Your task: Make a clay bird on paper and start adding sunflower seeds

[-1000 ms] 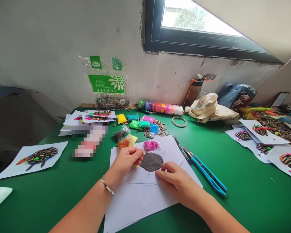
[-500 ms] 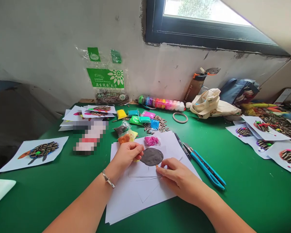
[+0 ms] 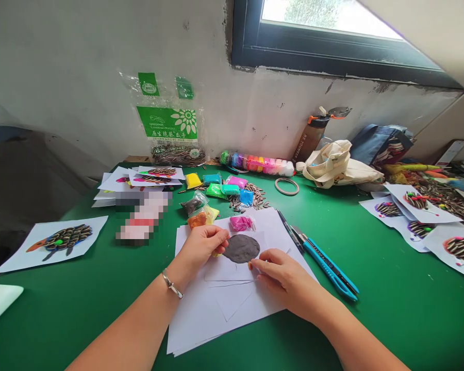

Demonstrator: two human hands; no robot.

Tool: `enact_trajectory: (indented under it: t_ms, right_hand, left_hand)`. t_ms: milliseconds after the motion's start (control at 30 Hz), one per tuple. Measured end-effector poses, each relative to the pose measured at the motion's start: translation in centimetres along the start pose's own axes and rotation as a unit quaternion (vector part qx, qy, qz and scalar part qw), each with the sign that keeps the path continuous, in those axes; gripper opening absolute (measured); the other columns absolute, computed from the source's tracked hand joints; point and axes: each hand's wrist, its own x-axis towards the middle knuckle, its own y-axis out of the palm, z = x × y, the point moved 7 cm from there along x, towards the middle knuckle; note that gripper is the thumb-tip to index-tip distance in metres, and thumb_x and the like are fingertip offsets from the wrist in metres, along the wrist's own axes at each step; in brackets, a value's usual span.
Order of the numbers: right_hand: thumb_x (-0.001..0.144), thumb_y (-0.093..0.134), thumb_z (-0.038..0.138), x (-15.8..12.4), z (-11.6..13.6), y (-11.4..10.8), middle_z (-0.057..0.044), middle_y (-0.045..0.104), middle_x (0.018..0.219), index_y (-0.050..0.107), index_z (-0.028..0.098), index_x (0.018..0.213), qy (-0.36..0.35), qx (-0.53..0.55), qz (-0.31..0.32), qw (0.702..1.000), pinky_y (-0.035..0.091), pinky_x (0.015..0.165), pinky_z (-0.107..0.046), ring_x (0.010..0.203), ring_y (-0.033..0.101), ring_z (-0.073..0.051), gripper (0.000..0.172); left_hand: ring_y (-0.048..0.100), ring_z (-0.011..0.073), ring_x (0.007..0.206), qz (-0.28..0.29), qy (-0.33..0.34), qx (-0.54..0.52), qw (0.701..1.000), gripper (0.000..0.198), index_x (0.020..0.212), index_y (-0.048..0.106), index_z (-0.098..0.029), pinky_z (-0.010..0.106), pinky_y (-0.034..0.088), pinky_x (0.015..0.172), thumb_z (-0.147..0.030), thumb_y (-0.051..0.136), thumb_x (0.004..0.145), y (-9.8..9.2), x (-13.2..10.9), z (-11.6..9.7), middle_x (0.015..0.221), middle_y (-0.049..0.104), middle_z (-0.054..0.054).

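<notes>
A flat, dark grey oval of clay (image 3: 243, 249) lies on a small white paper sheet (image 3: 224, 273) on top of a stack of white paper (image 3: 193, 324). My left hand (image 3: 203, 250), a silver bangle on its wrist, is closed in a pinch at the oval's left edge. Something yellow shows under its fingers; what they grip is hidden. Below the oval's lower right edge, my right hand (image 3: 284, 275) pinches a small piece of orange clay (image 3: 250, 265) between thumb and forefinger.
Clay packets, among them a pink packet (image 3: 242, 223) and a brown packet (image 3: 194, 204), lie behind the oval near sunflower seeds (image 3: 259, 196). A blue utility knife (image 3: 328, 265) and a pen (image 3: 290, 231) are at right. A seed-covered picture (image 3: 67, 242) lies left.
My right hand has shifted very slightly at the oval's lower edge, showing more of the orange piece. The left hand keeps its pinch. The whole view has drifted slightly.
</notes>
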Motion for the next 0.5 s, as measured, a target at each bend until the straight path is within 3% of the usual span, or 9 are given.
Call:
enact_trajectory:
  t_ms: [300,500]
  right_hand:
    - [0.091,0.051,0.013,0.1,-0.2,0.3,-0.010,0.056,0.107,0.060,0.023,0.120,0.003,0.000,-0.001,1.000,0.050,0.084,-0.033,0.096,0.056,-0.019,0.032]
    - [0.094,0.045,0.012,0.1,0.8,0.4,-0.009,0.056,0.098,0.062,0.023,0.113,-0.034,-0.085,-0.010,0.996,0.049,0.075,-0.031,0.087,0.054,-0.019,0.028]
  left_hand:
    - [0.053,0.0109,0.058,0.004,0.007,0.007,1.000,0.038,0.069,0.067,-0.013,0.024,0.041,0.057,-0.049,0.077,0.064,0.1,0.1,0.0,0.067,0.063,0.002]
    - [0.053,0.0115,0.057,0.005,0.012,0.011,1.000,0.036,0.069,0.067,-0.014,0.024,0.041,0.056,-0.049,0.077,0.065,0.1,0.1,-0.1,0.065,0.063,0.002]
